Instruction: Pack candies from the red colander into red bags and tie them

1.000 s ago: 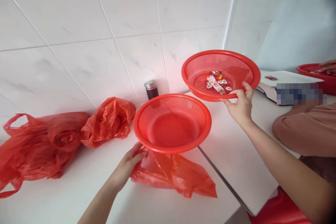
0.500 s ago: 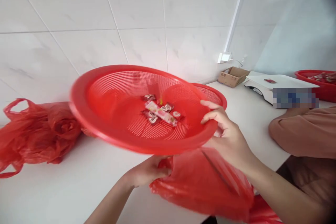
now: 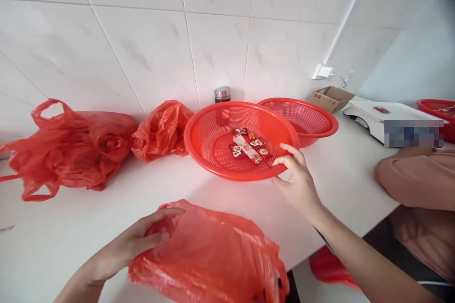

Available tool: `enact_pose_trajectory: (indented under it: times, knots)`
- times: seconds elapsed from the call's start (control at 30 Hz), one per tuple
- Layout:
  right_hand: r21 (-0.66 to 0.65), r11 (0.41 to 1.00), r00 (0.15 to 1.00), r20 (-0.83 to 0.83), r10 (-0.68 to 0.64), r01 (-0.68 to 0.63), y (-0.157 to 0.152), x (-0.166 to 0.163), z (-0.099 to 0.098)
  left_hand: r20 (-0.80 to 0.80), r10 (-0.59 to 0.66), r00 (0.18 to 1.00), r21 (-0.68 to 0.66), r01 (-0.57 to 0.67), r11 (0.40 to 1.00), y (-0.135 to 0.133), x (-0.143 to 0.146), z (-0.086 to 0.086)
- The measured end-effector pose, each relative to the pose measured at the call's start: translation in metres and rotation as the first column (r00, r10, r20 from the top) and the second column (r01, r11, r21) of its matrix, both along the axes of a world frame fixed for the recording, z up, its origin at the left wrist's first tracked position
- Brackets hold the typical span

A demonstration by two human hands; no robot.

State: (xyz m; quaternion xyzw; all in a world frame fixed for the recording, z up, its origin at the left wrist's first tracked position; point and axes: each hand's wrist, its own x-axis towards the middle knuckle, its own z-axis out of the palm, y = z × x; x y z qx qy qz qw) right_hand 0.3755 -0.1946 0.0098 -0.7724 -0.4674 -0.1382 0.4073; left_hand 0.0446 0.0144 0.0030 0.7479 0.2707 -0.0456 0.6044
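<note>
My right hand (image 3: 296,177) has its fingers over the near right rim of a red plastic colander (image 3: 213,163), thumb on the outer side. Several wrapped sweets (image 3: 236,151) lie on the colander's bottom, with a long pink-and-white one (image 3: 248,149) across them. Near the table's front edge, my left hand (image 3: 149,234) grips a thin red plastic bag (image 3: 213,251) by its left side. The bag spreads toward the right, its far end hanging by the edge. What the bag holds, if anything, cannot be seen.
A second red colander (image 3: 316,120) stands behind to the right. Red plastic bags (image 3: 78,151) and a smaller crumpled bag (image 3: 161,130) are at the left. By the wall are a metal-lidded jar (image 3: 222,94) and cardboard box (image 3: 330,99). A person's sleeve (image 3: 415,170) is beside a white scale (image 3: 401,113).
The colander has come down and away from me toward the wall, with my right hand on its rim. My left hand has moved down and left with the bag, which has opened out more.
</note>
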Motion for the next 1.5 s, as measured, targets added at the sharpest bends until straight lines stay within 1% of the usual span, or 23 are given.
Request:
enact_pose_trajectory:
  times: [0.07, 0.17, 0.23, 0.3, 0.37, 0.4, 0.43, 0.53, 0.63, 0.7, 0.77, 0.9, 0.97, 1.0, 1.03, 1.07, 1.1, 1.13, 1.17, 1.23, 1.33, 1.4, 1.5]
  knots:
    - [-0.211, 0.973, 0.995, 0.071, -0.075, 0.089, 0.001, 0.0, 0.005, 0.07, 0.06, 0.996, -0.034, -0.058, 0.998, 0.003, -0.003, -0.002]
    - [-0.543, 0.834, 0.993, 0.113, -0.041, 0.097, -0.005, -0.005, 0.034, 0.118, 0.158, 0.98, -0.008, -0.158, 0.987, 0.008, -0.006, -0.01]
    - [-0.616, 0.786, 0.997, 0.08, -0.001, 0.05, -0.004, -0.008, 0.062, 0.105, 0.189, 0.976, 0.051, -0.195, 0.979, 0.011, -0.012, -0.017]
    - [-0.596, 0.803, 0.998, 0.055, 0.022, 0.015, 0.009, -0.005, 0.085, 0.095, 0.198, 0.976, 0.113, -0.208, 0.972, 0.014, -0.018, -0.022]
    - [-0.605, 0.796, 0.998, 0.044, 0.041, -0.006, 0.036, 0.005, 0.096, 0.104, 0.186, 0.977, 0.136, -0.199, 0.97, 0.014, -0.023, -0.024]
    - [-0.644, 0.765, 0.998, 0.043, 0.036, 0.0, 0.052, 0.012, 0.096, 0.116, 0.174, 0.978, 0.131, -0.189, 0.973, 0.014, -0.025, -0.024]
    - [-0.72, 0.694, 0.999, 0.02, 0.035, -0.01, 0.07, 0.02, 0.092, 0.127, 0.16, 0.979, 0.122, -0.176, 0.977, 0.013, -0.025, -0.023]
    - [-0.827, 0.558, 0.997, -0.069, 0.027, -0.072, 0.113, 0.039, 0.067, 0.144, 0.15, 0.978, 0.088, -0.164, 0.983, 0.01, -0.023, -0.022]
    - [-0.857, 0.497, 0.986, -0.166, -0.011, -0.138, 0.133, 0.048, 0.042, 0.13, 0.185, 0.974, 0.065, -0.195, 0.979, 0.009, -0.019, -0.023]
    - [-0.852, 0.492, 0.972, -0.23, -0.042, -0.18, 0.137, 0.053, 0.034, 0.134, 0.205, 0.97, 0.058, -0.214, 0.975, 0.01, -0.018, -0.023]
    - [-0.832, 0.513, 0.956, -0.286, -0.07, -0.211, 0.141, 0.061, 0.036, 0.151, 0.212, 0.966, 0.045, -0.22, 0.974, 0.009, -0.017, -0.023]
    - [-0.746, 0.616, 0.93, -0.364, -0.055, -0.255, 0.147, 0.07, 0.062, 0.181, 0.189, 0.965, -0.029, -0.186, 0.982, 0.006, -0.015, -0.02]
    - [-0.662, 0.684, 0.916, -0.4, 0.025, -0.308, 0.144, 0.055, 0.077, 0.198, 0.18, 0.964, -0.072, -0.168, 0.983, 0.004, -0.013, -0.018]
    - [-0.594, 0.714, 0.897, -0.427, 0.112, -0.371, 0.14, 0.041, 0.082, 0.21, 0.179, 0.961, -0.09, -0.163, 0.983, 0.002, -0.012, -0.017]
    - [-0.519, 0.726, 0.866, -0.451, 0.216, -0.451, 0.133, 0.024, 0.085, 0.225, 0.178, 0.958, -0.102, -0.159, 0.982, 0.001, -0.011, -0.016]
    - [-0.394, 0.712, 0.791, -0.478, 0.381, -0.581, 0.125, 0.003, 0.086, 0.239, 0.175, 0.955, -0.11, -0.153, 0.982, 0.0, -0.011, -0.016]
    - [-0.315, 0.63, 0.691, -0.487, 0.534, -0.709, 0.115, -0.019, 0.084, 0.251, 0.169, 0.953, -0.116, -0.144, 0.983, 0.0, -0.01, -0.016]
    - [-0.302, 0.539, 0.613, -0.486, 0.623, -0.787, 0.105, -0.04, 0.079, 0.259, 0.161, 0.952, -0.123, -0.133, 0.983, 0.0, -0.009, -0.017]
    - [-0.354, 0.45, 0.573, -0.484, 0.661, -0.82, 0.096, -0.06, 0.073, 0.263, 0.152, 0.953, -0.131, -0.121, 0.984, 0.0, -0.009, -0.017]
    - [-0.539, 0.411, 0.644, -0.364, 0.673, -0.735, 0.081, -0.09, 0.056, 0.261, 0.136, 0.956, -0.136, -0.103, 0.985, 0.0, -0.009, -0.018]
    - [-0.788, 0.393, 0.73, -0.101, 0.676, -0.473, 0.072, -0.104, 0.031, 0.25, 0.131, 0.959, -0.075, -0.116, 0.99, 0.001, -0.012, -0.016]
    - [-0.842, 0.364, 0.735, -0.054, 0.676, -0.397, 0.071, -0.099, 0.021, 0.236, 0.12, 0.964, -0.034, -0.116, 0.993, 0.001, -0.014, -0.014]
    - [-0.859, 0.312, 0.768, -0.136, 0.626, -0.407, 0.068, -0.088, 0.014, 0.22, 0.087, 0.972, -0.037, -0.08, 0.996, -0.001, -0.014, -0.011]
